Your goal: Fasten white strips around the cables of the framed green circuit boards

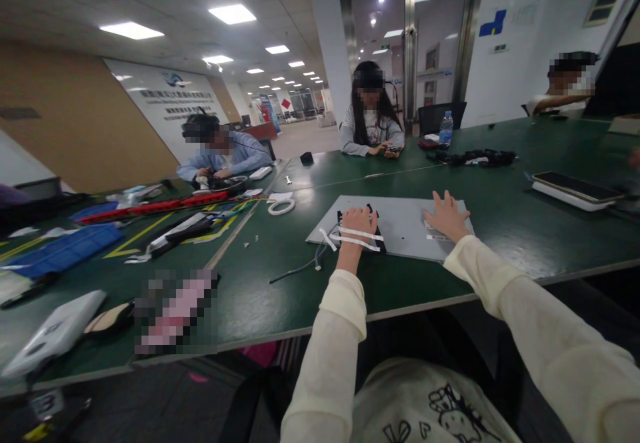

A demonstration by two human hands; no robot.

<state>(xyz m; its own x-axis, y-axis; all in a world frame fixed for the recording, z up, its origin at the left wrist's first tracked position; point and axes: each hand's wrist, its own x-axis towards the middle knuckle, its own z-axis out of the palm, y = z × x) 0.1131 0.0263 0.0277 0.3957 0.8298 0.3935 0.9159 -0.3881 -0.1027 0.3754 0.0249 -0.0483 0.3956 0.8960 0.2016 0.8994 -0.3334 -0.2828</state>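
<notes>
A flat grey panel (407, 211) lies on the green table in front of me. On its left half, my left hand (358, 224) is palm down, with its fingers bent over a black part (373, 213) that is mostly hidden beneath them. White tape strips (357, 237) run at the wrist and the black part. A thin grey cable (300, 269) trails from there onto the table, with a small light connector at its end. My right hand (448, 216) rests on the panel's right end, fingers spread, beside a white label (436, 233).
A white tape roll (281, 207) lies left of the panel. Farther left are a blue tray (65, 249), a white device (57, 329) and cables. To the right sits a phone on a white box (575, 189). A water bottle (445, 129) stands behind. Several people sit around the table.
</notes>
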